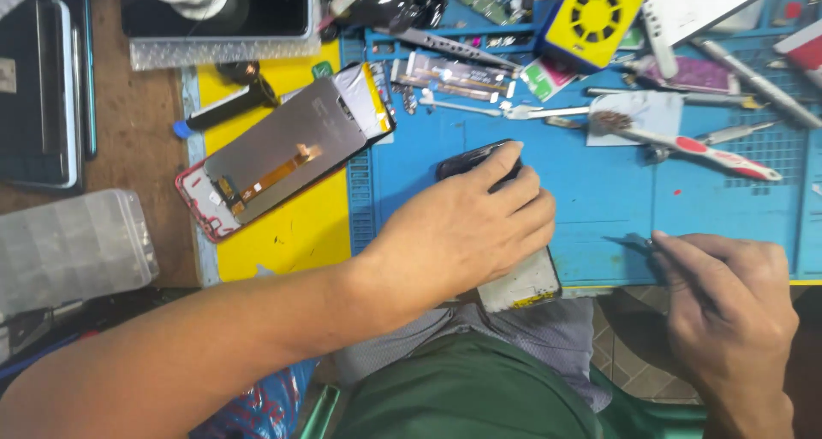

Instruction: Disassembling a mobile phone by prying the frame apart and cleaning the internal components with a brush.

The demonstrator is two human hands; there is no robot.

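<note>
Left hand: The left hand (462, 225) lay palm down across a dark phone (501, 233) on the blue work mat (599, 199), forearm coming in from the lower left and fingers fanned toward the mat's far side, the index fingertip resting on the phone's upper end.
Left grip: Spread flat and pressing the phone to the mat rather than pinching it.
Right hand: The right hand (728, 310) sat at the mat's near edge, to the right of the phone, knuckles up and fingers curled inward.
Right grip: Pressed together around a thin dark tool (634, 244) whose tip pointed left over the mat toward the phone, apart from it.
Phone: It lay lengthwise across the middle of the mat, its pale lower end (522, 286) sticking out past the mat's near edge under the left palm.
Beyond the phone: A detached grey display panel (282, 152) with an orange flex strip rested tilted on a yellow pad (291, 233) just left of the mat; a red-and-white handled tool (693, 148) and a yellow round-grilled device (592, 17) lay toward the mat's far right.
Left of the mat: A clear plastic parts box (73, 246) stood on the tabletop (137, 122), well apart from the phone.
Hidden: Most of the phone's face was covered by the left hand; the tool's kind was hard to make out; the right wrist was cut off by the frame.
</note>
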